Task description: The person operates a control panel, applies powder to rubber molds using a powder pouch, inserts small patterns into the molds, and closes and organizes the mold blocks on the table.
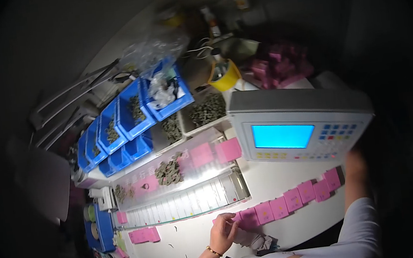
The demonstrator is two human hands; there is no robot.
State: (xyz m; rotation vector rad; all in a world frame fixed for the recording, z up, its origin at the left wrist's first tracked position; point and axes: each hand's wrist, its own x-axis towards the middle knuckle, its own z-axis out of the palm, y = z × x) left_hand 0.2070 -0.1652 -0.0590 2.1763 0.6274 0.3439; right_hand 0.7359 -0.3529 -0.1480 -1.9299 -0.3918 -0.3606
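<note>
My left hand (223,235) is at the left end of a slanting row of small pink blocks (264,213), which look like stacks of printed slips. Its fingers are bent over the end block, and pink shows on both sides of them. A crumpled pale cloth (252,240) lies just right of that wrist. My right hand (356,164) is in shadow beside the right edge of a grey console (299,118) with a lit blue screen and keypad. Its fingers are too dark to make out.
Behind a row of metal plates (184,201), a clear tray (197,163) holds small dark pieces. Blue bins (133,112) stand at back left. A yellow cup (224,78) and a pink heap (283,64) are farther back. Another pink stack (144,235) lies left.
</note>
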